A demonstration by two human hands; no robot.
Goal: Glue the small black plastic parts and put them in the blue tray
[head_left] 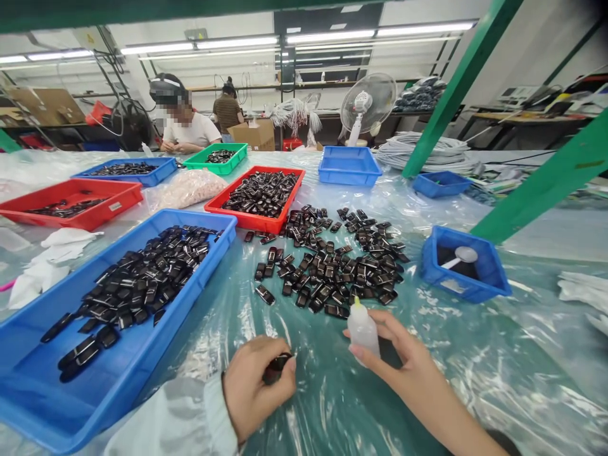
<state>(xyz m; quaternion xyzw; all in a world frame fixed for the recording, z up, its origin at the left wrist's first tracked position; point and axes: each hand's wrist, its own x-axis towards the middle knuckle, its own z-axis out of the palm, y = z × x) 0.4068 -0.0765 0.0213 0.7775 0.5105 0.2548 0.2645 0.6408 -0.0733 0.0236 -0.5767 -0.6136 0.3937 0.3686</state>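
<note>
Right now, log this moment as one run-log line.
left hand: grips black part | right hand: holds dropper bottle upright | loose black parts beyond

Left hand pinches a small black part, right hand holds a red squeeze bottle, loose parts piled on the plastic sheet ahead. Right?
One thing is off: the squeeze bottle in the right hand is translucent white with a yellowish tip, not red. The head view shows it. The rest holds: the left hand pinches a small black part, and loose parts lie piled on the plastic sheet ahead.

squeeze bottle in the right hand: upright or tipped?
Upright. The squeeze bottle stands with its yellow tip pointing up, gripped low by the right hand, beside the left hand pinching a small black part.
</note>
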